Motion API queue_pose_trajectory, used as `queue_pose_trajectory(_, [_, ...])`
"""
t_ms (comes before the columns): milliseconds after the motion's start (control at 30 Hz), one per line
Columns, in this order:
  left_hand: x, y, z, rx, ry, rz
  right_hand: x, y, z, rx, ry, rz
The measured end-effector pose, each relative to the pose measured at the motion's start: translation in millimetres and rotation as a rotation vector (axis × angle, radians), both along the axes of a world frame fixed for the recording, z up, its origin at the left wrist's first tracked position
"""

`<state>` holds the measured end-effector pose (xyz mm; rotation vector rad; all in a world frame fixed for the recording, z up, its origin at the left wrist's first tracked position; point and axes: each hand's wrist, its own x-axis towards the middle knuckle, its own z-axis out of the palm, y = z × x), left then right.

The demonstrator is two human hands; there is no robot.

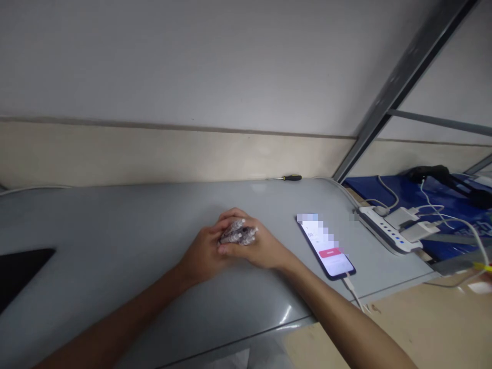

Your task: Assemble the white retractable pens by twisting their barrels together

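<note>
A bundle of several slim, clear-ended pens or similar sticks (239, 233) is held between both hands, above the middle of the grey table. My left hand (207, 252) wraps round the bundle from the left. From the right, my right hand (258, 245) closes round the same bundle, its fingers over the far side and its thumb along the near side. Only the ends of the sticks show; the rest is hidden inside the hands.
A lit phone (326, 248) with a cable lies on the grey table (115, 220) at the right. Beyond are a power strip (388, 230) with chargers, a screwdriver (292, 178) by the wall and a metal post (384, 97). A black object (23, 271) lies at the left.
</note>
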<state>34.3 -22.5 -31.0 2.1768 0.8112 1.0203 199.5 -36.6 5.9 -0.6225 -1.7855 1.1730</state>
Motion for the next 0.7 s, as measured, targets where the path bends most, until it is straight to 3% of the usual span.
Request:
queue_pose_trajectory(433, [0,-4,18.7,-0.217,0.075,-0.074,6,0,-3.0,-0.018,-0.057,0.009])
queue_pose_trajectory(700, [-4,-3,15.5,-0.240,0.117,-0.056,7,0,0.8,0.027,-0.030,0.033])
